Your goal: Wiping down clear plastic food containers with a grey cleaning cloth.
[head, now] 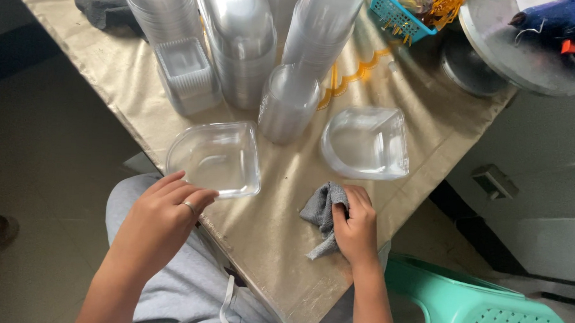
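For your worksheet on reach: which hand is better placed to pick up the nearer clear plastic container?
Probably the left hand: its fingertips sit at the clear plastic container's near rim, while the right hand grips a grey cloth.

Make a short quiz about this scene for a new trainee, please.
1. True or false: the right hand holds a grey cloth.
2. What does the left hand touch? A) the blue basket B) a clear tray C) the green chair
3. How many clear trays lie singly on the table near the hands?

Key:
1. True.
2. B; the fingertips reach its near rim.
3. Two: one by the left hand, a second tray above the cloth.
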